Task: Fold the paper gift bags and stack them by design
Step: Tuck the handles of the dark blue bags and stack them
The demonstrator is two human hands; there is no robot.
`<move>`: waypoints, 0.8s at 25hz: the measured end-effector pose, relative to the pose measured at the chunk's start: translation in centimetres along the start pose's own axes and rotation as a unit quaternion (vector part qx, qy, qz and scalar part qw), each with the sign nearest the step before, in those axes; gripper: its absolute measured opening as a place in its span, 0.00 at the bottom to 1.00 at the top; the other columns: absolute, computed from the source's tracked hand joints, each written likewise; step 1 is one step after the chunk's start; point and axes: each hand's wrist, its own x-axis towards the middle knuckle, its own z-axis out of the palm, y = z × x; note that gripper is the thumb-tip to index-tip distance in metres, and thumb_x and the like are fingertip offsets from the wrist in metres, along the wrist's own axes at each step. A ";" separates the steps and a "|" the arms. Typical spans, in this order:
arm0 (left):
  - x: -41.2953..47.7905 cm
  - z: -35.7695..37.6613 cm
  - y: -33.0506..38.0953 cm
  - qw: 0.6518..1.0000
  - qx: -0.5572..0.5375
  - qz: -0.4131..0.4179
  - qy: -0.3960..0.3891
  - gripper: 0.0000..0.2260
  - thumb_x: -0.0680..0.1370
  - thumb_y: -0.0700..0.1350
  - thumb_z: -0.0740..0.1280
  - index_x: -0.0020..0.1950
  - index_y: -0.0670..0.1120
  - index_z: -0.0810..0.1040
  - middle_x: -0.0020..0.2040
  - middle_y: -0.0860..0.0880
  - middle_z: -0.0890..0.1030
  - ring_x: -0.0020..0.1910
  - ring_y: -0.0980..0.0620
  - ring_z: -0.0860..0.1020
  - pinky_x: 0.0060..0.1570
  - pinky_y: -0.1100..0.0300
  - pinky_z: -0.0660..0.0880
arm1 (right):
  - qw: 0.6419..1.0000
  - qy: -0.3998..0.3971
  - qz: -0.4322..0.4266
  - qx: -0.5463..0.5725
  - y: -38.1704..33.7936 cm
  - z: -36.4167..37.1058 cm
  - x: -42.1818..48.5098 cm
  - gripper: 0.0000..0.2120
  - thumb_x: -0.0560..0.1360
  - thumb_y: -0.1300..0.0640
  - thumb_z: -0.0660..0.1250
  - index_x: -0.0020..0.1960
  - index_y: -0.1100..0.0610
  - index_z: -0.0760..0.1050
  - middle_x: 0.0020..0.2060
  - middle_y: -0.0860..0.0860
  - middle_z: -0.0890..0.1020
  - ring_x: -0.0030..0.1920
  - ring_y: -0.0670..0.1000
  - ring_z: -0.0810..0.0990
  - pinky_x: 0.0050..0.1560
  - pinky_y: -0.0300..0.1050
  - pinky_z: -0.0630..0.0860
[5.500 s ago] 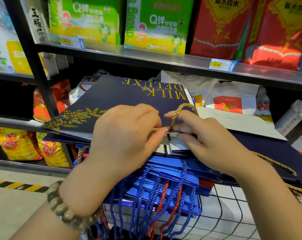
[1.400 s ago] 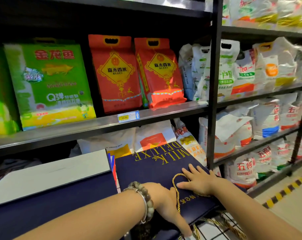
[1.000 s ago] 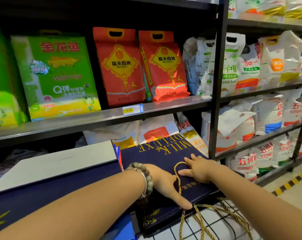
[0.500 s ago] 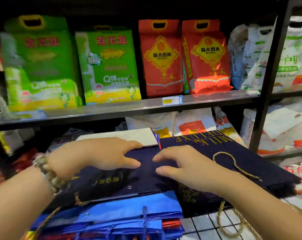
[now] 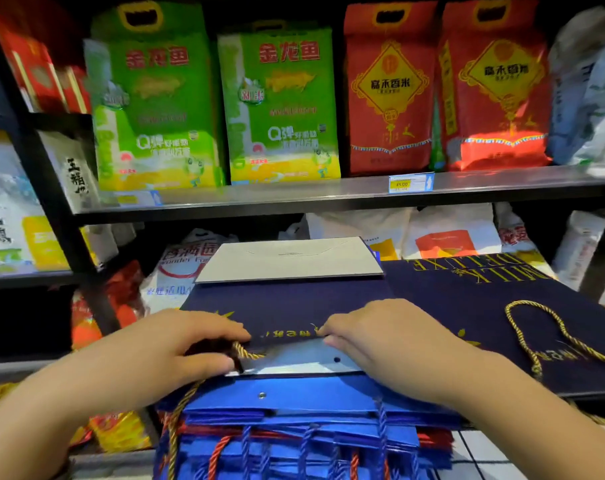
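Observation:
A navy paper gift bag (image 5: 287, 303) with gold print lies flat on a pile of bright blue and red gift bags (image 5: 294, 431) with cord handles. Its grey-white base flap (image 5: 290, 259) points at the shelf, and its white inner mouth shows at the near edge. My left hand (image 5: 176, 351) grips that near edge at the left, fingers curled round it beside the gold rope handle (image 5: 245, 353). My right hand (image 5: 391, 337) pinches the same edge at the right. A second navy bag (image 5: 523, 306), printed "MILK DELUXE", lies flat to the right with its gold rope handle on top.
Dark metal shelving (image 5: 294, 195) stands just behind the bags, loaded with green (image 5: 280, 102) and red rice bags (image 5: 387, 91) above and white sacks (image 5: 443, 233) below. A white wire cart grid (image 5: 484, 459) shows under the piles at the lower right.
The folded "MILK DELUXE" bag was laid down at the right and let go. Both hands moved left onto the other navy bag, then drew back from its face to take its near edge.

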 end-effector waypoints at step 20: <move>5.0 -1.7 9.0 0.953 -0.248 0.042 0.170 0.07 0.76 0.44 0.66 0.38 0.47 0.76 0.21 0.52 0.70 0.20 0.56 0.66 0.23 0.67 0.64 | 0.823 -0.129 0.105 0.543 -0.9 1.4 1.8 0.22 0.73 0.38 0.50 0.36 0.39 0.82 0.30 0.41 0.82 0.31 0.37 0.77 0.29 0.28 0.70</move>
